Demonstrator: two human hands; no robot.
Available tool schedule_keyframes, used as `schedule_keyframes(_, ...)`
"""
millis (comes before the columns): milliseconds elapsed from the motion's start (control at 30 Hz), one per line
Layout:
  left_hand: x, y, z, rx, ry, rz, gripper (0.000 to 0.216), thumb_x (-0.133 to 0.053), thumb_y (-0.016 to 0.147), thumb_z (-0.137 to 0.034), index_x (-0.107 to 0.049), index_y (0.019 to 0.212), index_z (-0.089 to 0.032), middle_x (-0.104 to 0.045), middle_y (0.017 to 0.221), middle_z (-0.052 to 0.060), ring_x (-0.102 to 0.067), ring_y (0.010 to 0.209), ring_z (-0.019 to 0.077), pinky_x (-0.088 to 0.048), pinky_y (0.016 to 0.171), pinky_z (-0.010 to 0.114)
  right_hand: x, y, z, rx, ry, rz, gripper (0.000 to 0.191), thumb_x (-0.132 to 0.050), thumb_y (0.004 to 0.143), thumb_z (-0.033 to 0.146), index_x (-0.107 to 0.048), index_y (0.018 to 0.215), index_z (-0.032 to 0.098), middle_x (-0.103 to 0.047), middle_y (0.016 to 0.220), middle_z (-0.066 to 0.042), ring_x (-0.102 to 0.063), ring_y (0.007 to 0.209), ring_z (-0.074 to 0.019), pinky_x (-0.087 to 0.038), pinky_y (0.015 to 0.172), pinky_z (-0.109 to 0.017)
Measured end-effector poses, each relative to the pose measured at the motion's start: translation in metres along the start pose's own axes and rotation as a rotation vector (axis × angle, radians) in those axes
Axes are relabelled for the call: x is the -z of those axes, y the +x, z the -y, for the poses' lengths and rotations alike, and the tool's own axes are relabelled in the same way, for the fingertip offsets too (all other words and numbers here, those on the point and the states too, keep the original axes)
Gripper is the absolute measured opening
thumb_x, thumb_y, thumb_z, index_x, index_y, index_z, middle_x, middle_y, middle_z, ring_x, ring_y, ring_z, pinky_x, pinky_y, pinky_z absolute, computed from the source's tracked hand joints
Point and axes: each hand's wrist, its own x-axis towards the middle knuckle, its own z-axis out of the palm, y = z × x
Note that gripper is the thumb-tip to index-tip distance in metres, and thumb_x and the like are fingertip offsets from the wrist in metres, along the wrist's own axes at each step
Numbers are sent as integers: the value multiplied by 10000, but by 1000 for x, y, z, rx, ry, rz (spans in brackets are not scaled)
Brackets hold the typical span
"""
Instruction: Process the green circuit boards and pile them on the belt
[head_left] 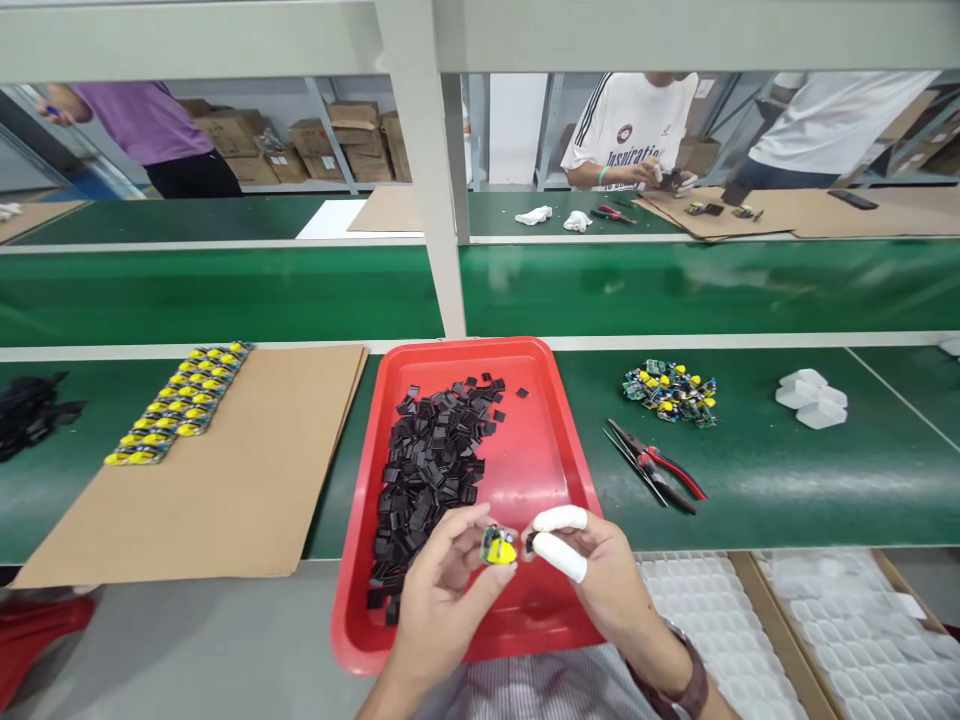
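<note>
Between the thumb and fingers of my left hand (446, 585) is a small circuit board (498, 546) with a yellow component on it. My right hand (589, 565), with white covers on thumb and forefinger, pinches a small black piece (531, 543) just right of the board; a narrow gap seems to separate them. Both hands are over the near part of a red tray (566, 480). Many small black plastic pieces (431, 460) are heaped along the tray's left side.
On brown cardboard (247, 490) at left stand rows of yellow-topped boards (180, 405). Right of the tray are loose boards (667, 392), pliers (660, 465), tweezers (636, 460) and white translucent pieces (811, 398). A metal post (427, 150) rises behind the tray. Co-workers (634, 130) stand across the green belt (675, 290).
</note>
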Motion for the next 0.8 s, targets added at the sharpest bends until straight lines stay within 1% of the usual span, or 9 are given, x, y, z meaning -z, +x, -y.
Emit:
schedule_keyframes(133, 7, 3, -6, 241, -231, -94, 286, -788, 871, -337, -761, 1119, -197, -741, 1177, 133, -744, 983, 247, -620, 903, 368, -3, -3, 6, 54, -67, -16, 201, -888, 766, 349, -783, 869, 212, -805, 893, -60, -777, 809, -216, -650, 795, -323)
schedule_keyframes(200, 6, 4, -8, 262, -308, -137, 193, -846, 813, -296, -779, 960, -191, -744, 1175, 111, -732, 964, 206, -603, 892, 300, -8, -3, 8, 53, -65, 42, 178, -875, 781, 336, -779, 870, 215, -805, 906, -63, -776, 842, -223, -649, 826, -341)
schedule_keyframes(267, 2, 5, -8, 250, -360, -117, 126, -851, 806, -252, -754, 835, -179, -739, 1122, 81, -717, 872, 160, -597, 835, 261, -13, -4, 10, 46, -33, 92, 146, -846, 817, 320, -772, 900, 225, -807, 920, -59, -777, 853, -218, -645, 848, -349)
schedule_keyframes(333, -2, 4, -6, 242, -385, -53, 91, -805, 858, -247, -750, 907, -192, -727, 1045, 63, -696, 785, 143, -598, 770, 270, -18, -4, 12, 46, -10, 90, 109, -810, 857, 301, -764, 931, 237, -808, 944, -52, -777, 859, -205, -640, 862, -343)
schedule_keyframes(400, -4, 3, -5, 255, -407, 5, 224, -749, 914, -270, -729, 1134, -235, -722, 999, 58, -689, 752, 152, -594, 720, 285, -22, -3, 14, 66, -11, 68, 78, -786, 879, 281, -760, 942, 244, -805, 969, -47, -774, 866, -197, -639, 856, -329)
schedule_keyframes(467, -3, 3, -5, 297, -439, 47, 326, -710, 949, -298, -687, 1267, -233, -725, 954, 66, -688, 751, 157, -586, 715, 279, -24, -4, 17, 117, -40, 46, 66, -786, 873, 259, -764, 934, 245, -795, 959, -43, -768, 860, -190, -641, 830, -306)
schedule_keyframes(600, -2, 4, -10, 357, -499, 75, 232, -691, 967, -300, -746, 1140, -157, -707, 824, 64, -658, 737, 128, -565, 740, 224, -25, -6, 19, 219, -157, -52, 88, -797, 835, 213, -779, 918, 235, -782, 887, -34, -758, 805, -171, -645, 768, -255)
schedule_keyframes(667, -3, 4, -11, 358, -505, 68, 212, -695, 965, -284, -755, 1130, -165, -718, 879, 69, -660, 763, 122, -568, 754, 215, -25, -7, 18, 236, -202, -81, 100, -792, 826, 192, -774, 915, 235, -785, 871, -29, -759, 786, -167, -647, 759, -250)
schedule_keyframes(800, -5, 5, -9, 346, -438, 70, 256, -740, 929, -277, -757, 1165, -180, -739, 1104, 107, -687, 817, 136, -596, 786, 241, -24, -8, 15, 286, -267, -51, 94, -757, 844, 163, -762, 897, 241, -768, 867, -22, -748, 784, -165, -638, 755, -258)
